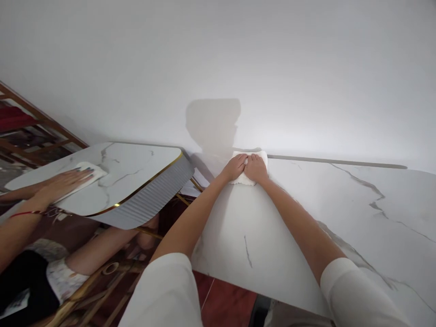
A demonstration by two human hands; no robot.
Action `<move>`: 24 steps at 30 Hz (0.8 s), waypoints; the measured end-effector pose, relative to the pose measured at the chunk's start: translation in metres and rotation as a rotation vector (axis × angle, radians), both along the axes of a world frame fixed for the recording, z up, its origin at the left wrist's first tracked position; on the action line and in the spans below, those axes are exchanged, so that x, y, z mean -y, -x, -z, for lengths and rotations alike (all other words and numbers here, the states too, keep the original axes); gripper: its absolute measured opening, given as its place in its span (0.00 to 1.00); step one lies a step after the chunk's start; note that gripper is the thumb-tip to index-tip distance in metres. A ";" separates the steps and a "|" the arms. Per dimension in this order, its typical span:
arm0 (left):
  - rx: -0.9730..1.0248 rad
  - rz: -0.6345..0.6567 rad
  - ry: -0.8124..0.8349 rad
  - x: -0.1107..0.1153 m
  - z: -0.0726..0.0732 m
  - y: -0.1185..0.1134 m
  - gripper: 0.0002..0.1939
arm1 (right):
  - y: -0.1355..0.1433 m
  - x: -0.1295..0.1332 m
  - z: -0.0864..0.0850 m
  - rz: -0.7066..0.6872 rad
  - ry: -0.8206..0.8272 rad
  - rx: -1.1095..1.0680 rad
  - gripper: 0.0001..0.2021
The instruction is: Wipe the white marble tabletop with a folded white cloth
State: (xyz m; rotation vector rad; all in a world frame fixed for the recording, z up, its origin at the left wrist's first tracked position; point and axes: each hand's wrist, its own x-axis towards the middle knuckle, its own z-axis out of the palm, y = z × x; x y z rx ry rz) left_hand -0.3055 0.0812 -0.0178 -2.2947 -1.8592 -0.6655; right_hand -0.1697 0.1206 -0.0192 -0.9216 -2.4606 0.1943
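Note:
A folded white cloth (250, 180) lies on the marble-patterned white table (289, 218), close to the wall. Both of my arms reach straight out to it. The fingers of my left hand (235, 166) are bent over the cloth's left part. Right beside it, my right hand (256, 168) presses on the middle and right of the same cloth, and the fingertips of the two hands almost meet. The palms and the underside of the cloth are hidden.
On the left, another person's hands (70, 181) rest on a white cloth (97, 171) on a second marble-patterned table (132, 159) with a gold-trimmed, ribbed edge. A gap separates the tables. A bamboo seat (91, 290) and a wooden rack (41, 118) stand at left. The wall (306, 81) bounds the far side.

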 end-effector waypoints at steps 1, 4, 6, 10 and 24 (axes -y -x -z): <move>-0.015 0.006 -0.001 0.000 0.001 0.000 0.22 | -0.001 0.000 0.000 0.003 0.007 0.005 0.22; -0.062 0.016 0.012 0.005 0.004 -0.001 0.23 | -0.004 0.006 0.000 0.002 0.021 0.029 0.23; -0.082 0.027 0.028 0.013 0.004 0.001 0.23 | -0.004 0.015 0.000 0.008 0.032 0.041 0.24; -0.094 0.047 0.057 0.043 0.005 0.008 0.25 | -0.001 0.047 -0.001 0.002 0.049 0.036 0.25; -0.089 -0.116 0.061 0.205 0.010 -0.011 0.26 | -0.022 0.180 -0.008 -0.197 0.090 0.079 0.27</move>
